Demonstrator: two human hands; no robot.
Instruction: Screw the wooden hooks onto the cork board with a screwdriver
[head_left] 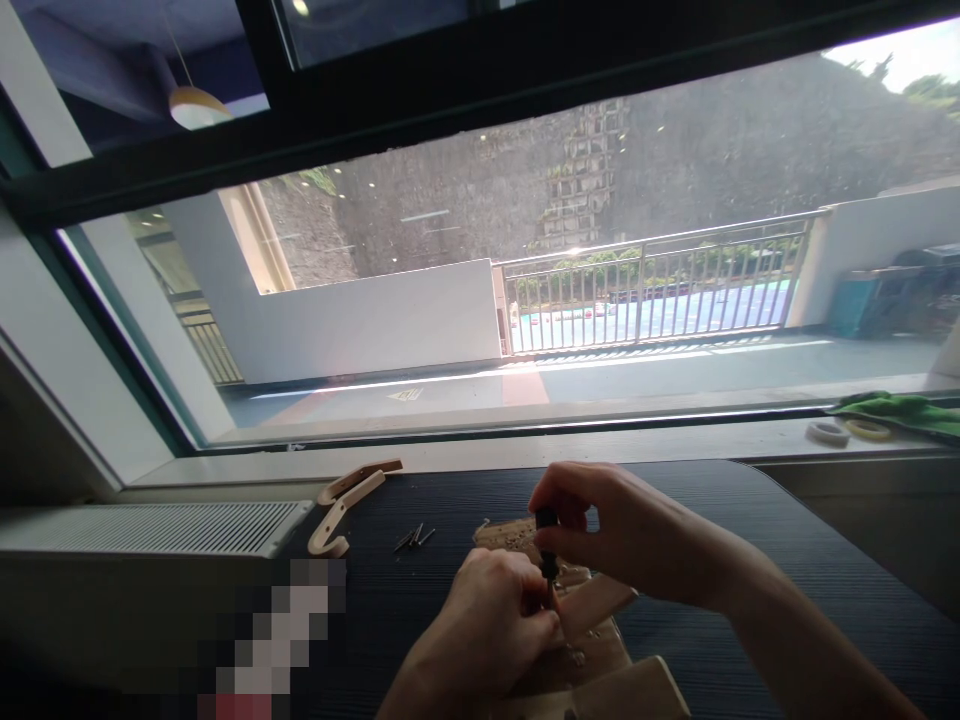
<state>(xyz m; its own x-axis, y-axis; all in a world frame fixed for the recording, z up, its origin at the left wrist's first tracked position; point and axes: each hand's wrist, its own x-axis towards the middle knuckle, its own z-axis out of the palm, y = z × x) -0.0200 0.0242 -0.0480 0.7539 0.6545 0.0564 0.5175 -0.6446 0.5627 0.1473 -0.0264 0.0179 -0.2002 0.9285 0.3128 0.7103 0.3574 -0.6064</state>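
Note:
My right hand (607,525) grips the black handle of a screwdriver (548,552), held upright with its shaft pointing down. Close to the shaft's lower end, the fingers of my left hand (491,610) are pinched together; what they hold is hidden. Beneath both hands lies a light wooden board (510,535) with small holes or marks on its surface. A flat wooden strip (600,606) slants out to the right from under the screwdriver tip. Nearer me, another wooden piece (637,690) rests at the bottom edge of the view.
Several screws (415,538) lie loose on the dark table (705,500). Left of them are two curved wooden pieces (334,525). A white radiator (187,530) adjoins the table's left side. On the windowsill sit two tape rolls (827,433) and a green cloth (904,410).

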